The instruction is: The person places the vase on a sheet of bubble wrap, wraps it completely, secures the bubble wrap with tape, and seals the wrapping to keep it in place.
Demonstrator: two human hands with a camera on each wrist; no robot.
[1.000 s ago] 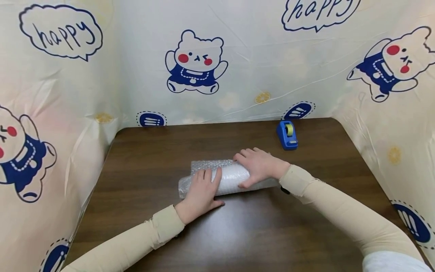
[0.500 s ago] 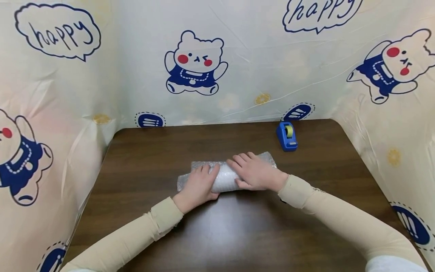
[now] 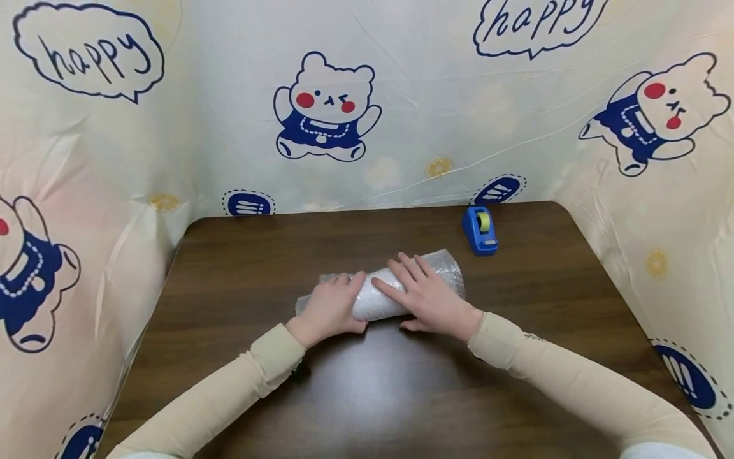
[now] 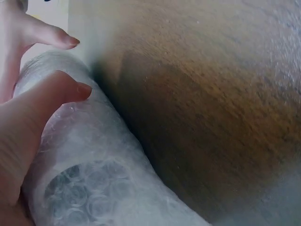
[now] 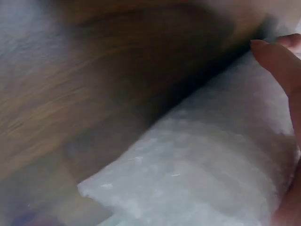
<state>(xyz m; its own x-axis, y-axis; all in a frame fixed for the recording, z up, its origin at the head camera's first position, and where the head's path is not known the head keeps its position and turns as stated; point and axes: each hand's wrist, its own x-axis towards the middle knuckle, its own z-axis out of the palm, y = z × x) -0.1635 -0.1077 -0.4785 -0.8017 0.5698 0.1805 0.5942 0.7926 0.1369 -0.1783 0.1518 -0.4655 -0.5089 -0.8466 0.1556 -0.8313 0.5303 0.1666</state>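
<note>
A bubble-wrap roll (image 3: 373, 298) lies across the middle of the brown table, its right end angled away from me. Whether anything is wrapped inside I cannot tell. Near its left end my left hand (image 3: 332, 307) grips it, fingers over the top and thumb on the near side. In the left wrist view that thumb lies against the clear bubbled film (image 4: 101, 141). My right hand (image 3: 431, 301) holds the right half, with fingers spread over the top and thumb at the near side. The loose right end of the wrap (image 5: 155, 174) fills much of the right wrist view.
A blue tape dispenser (image 3: 479, 231) with yellowish tape stands at the back right of the wooden table (image 3: 367, 395). Printed cloth (image 3: 413, 115) with bears hangs round the back and both sides.
The roll's right end has swung away from me and now shows beyond my right hand. Both hands have shifted on the roll, the right thumb moving to its near side. The dispenser stays put.
</note>
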